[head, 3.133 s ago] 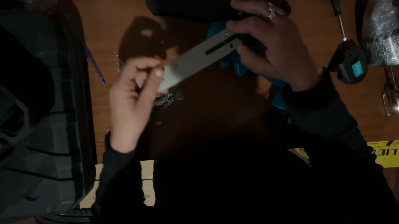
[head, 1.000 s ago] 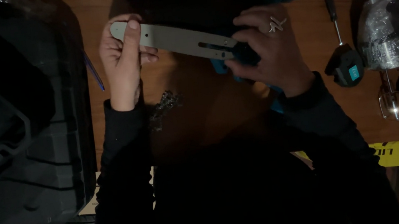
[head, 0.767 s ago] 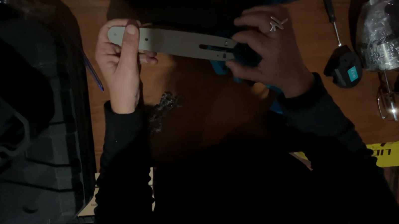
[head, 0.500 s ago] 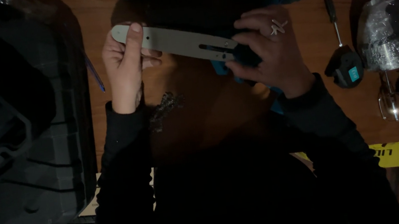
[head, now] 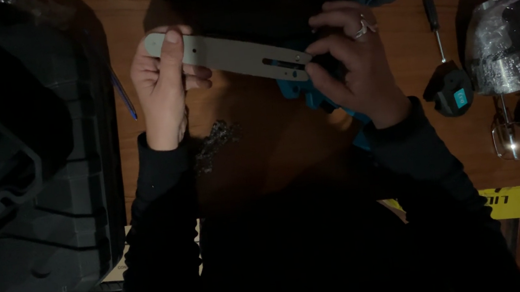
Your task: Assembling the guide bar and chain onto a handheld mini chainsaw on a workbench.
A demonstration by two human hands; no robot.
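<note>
Both hands hold a flat grey metal bar level above the wooden counter, its long axis running from ten o'clock down toward three o'clock across the upper middle of the view. The left hand rises from a dark sleeve with the wrist nearly straight, fingers curled behind the bar's rounded end and the thumb laid flat over its face, so this grip is pinching the bar's left end. The right hand comes in from five o'clock, wrist bent inward, a ring on one finger; its fingertips are pressed on the slotted right end of the bar, where that end meets a teal tool body underneath. At six o'clock from the left hand a small heap of dark chain lies on the counter. A screwdriver lies at three o'clock from the right hand, well apart. A large black case fills the nine o'clock side.
</note>
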